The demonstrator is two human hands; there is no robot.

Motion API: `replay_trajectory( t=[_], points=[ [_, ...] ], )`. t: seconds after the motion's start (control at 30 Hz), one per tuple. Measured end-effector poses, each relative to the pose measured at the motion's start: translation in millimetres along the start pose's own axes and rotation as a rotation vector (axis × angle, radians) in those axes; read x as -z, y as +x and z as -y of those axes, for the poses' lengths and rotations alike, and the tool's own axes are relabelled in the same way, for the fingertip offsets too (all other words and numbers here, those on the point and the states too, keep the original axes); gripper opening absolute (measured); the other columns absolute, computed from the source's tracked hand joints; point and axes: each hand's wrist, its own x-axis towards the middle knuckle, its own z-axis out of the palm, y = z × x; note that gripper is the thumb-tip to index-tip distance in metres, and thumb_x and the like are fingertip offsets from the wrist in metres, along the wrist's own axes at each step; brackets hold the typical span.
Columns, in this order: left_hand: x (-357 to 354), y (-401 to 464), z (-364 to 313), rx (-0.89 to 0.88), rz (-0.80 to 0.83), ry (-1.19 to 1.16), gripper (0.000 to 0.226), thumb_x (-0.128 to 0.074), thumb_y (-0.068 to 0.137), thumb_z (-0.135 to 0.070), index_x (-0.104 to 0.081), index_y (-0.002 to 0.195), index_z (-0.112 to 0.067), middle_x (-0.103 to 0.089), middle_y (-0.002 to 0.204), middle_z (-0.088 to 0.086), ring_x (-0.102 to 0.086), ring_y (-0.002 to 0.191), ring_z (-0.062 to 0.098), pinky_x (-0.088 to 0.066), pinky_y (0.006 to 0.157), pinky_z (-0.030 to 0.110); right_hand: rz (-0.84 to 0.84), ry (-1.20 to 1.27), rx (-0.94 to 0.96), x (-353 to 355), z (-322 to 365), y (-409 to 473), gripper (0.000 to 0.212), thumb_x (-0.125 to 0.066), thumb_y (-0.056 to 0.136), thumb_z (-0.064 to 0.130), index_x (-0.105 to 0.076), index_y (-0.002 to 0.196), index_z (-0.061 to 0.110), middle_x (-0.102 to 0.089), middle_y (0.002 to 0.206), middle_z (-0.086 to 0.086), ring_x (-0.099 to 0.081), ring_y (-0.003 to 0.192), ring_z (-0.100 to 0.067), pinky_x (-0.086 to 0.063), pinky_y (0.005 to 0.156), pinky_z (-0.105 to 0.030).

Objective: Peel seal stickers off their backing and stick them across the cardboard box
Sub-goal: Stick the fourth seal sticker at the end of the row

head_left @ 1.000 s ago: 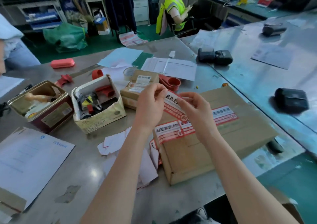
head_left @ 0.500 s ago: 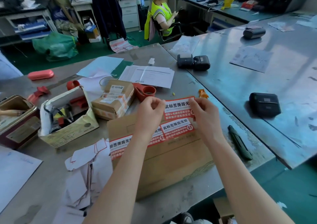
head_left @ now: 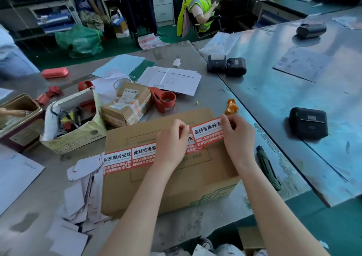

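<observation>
A large cardboard box (head_left: 176,189) lies flat on the metal table in front of me. A row of red-and-white seal stickers (head_left: 127,157) runs across its top from the left edge. Both hands pinch another red-and-white seal sticker (head_left: 207,134) low over the box's right half, in line with the row. My left hand (head_left: 172,140) grips its left end and my right hand (head_left: 237,136) its right end. Whether the sticker touches the cardboard is hidden by my fingers.
Peeled white backing papers (head_left: 82,197) pile up left of the box. Behind it are a small taped parcel (head_left: 127,105), a red tape dispenser (head_left: 163,101) and an open carton of tools (head_left: 72,122). A dark knife (head_left: 268,169) and black label printers (head_left: 308,122) lie to the right.
Both hands carried the held sticker rightward and down over the box, into line with the stuck row. My view also shifted, so the box sits more central.
</observation>
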Motion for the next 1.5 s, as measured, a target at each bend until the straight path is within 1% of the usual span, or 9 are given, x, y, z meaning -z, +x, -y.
replay_trajectory(
  t=[0.07,0.13,0.23,0.33,0.47,0.6,0.93,1.37,1.5],
  points=[
    [-3,-2,3,-0.040,-0.022,0.075,0.008,-0.045,0.096,-0.025,-0.050,0.096,-0.018,-0.063,0.088,-0.004,-0.059,0.084,0.019,-0.046,0.086,0.045,0.005,0.035,-0.018,4,-3,2,0.030,-0.047,0.094,0.032,-0.063,0.081,0.011,-0.065,0.072,-0.001,-0.058,0.066,-0.017,-0.039,0.057,-0.023],
    [-6,-4,6,-0.112,-0.031,0.181,0.011,-0.048,0.094,-0.022,-0.052,0.104,-0.018,-0.062,0.097,-0.004,-0.057,0.090,0.017,-0.043,0.087,0.039,0.010,0.054,-0.031,8,-6,2,0.031,-0.047,0.095,0.031,-0.062,0.080,0.009,-0.064,0.072,-0.001,-0.057,0.066,-0.017,-0.038,0.056,-0.022],
    [-9,-7,8,-0.169,-0.045,0.280,0.016,-0.050,0.092,-0.021,-0.055,0.107,-0.019,-0.057,0.099,-0.003,-0.054,0.094,0.016,-0.037,0.085,0.032,0.029,0.058,-0.050,10,-10,2,0.031,-0.048,0.094,0.031,-0.063,0.080,0.007,-0.065,0.073,-0.002,-0.058,0.068,-0.018,-0.040,0.060,-0.026],
    [-10,-7,10,-0.197,-0.045,0.329,0.016,-0.052,0.091,-0.022,-0.058,0.106,-0.019,-0.056,0.099,-0.001,-0.053,0.094,0.018,-0.036,0.082,0.032,0.036,0.029,-0.071,8,-10,5,0.031,-0.047,0.094,0.030,-0.063,0.081,0.007,-0.065,0.075,-0.003,-0.058,0.071,-0.019,-0.040,0.061,-0.028],
    [-13,-6,12,-0.231,-0.054,0.350,0.016,-0.053,0.091,-0.020,-0.061,0.104,-0.017,-0.056,0.096,0.000,-0.051,0.091,0.020,-0.037,0.080,0.030,0.067,-0.024,-0.106,6,-13,8,0.029,-0.047,0.094,0.028,-0.062,0.081,0.007,-0.063,0.074,-0.001,-0.054,0.067,-0.014,-0.036,0.054,-0.017],
    [-14,-7,12,-0.253,-0.080,0.366,0.014,-0.054,0.091,-0.019,-0.061,0.102,-0.016,-0.057,0.094,0.000,-0.051,0.089,0.019,-0.038,0.078,0.030,0.077,-0.035,-0.129,6,-15,8,0.025,-0.048,0.094,0.028,-0.061,0.080,0.011,-0.060,0.072,0.002,-0.053,0.066,-0.011,-0.035,0.054,-0.014],
    [-15,-8,13,-0.273,-0.112,0.372,0.011,-0.056,0.089,-0.018,-0.063,0.097,-0.015,-0.057,0.089,0.001,-0.051,0.084,0.019,-0.035,0.074,0.026,0.073,-0.055,-0.139,5,-16,9,0.023,-0.050,0.093,0.027,-0.063,0.083,0.011,-0.063,0.077,0.000,-0.056,0.074,-0.015,-0.035,0.056,-0.013],
    [-17,-9,14,-0.312,-0.144,0.382,0.015,-0.058,0.087,-0.014,-0.066,0.100,-0.014,-0.058,0.085,0.003,-0.053,0.080,0.021,-0.042,0.070,0.031,0.076,-0.051,-0.136,6,-17,8,0.022,-0.051,0.093,0.029,-0.062,0.086,0.012,-0.063,0.080,0.000,-0.054,0.075,-0.014,-0.032,0.055,-0.010],
    [-16,-10,13,-0.310,-0.140,0.373,0.019,-0.056,0.086,-0.014,-0.067,0.103,-0.013,-0.058,0.085,0.004,-0.053,0.081,0.021,-0.045,0.070,0.033,0.065,-0.034,-0.136,6,-18,7,0.023,-0.052,0.092,0.031,-0.063,0.086,0.011,-0.063,0.078,0.001,-0.054,0.070,-0.011,-0.033,0.052,-0.008]
  ],
)
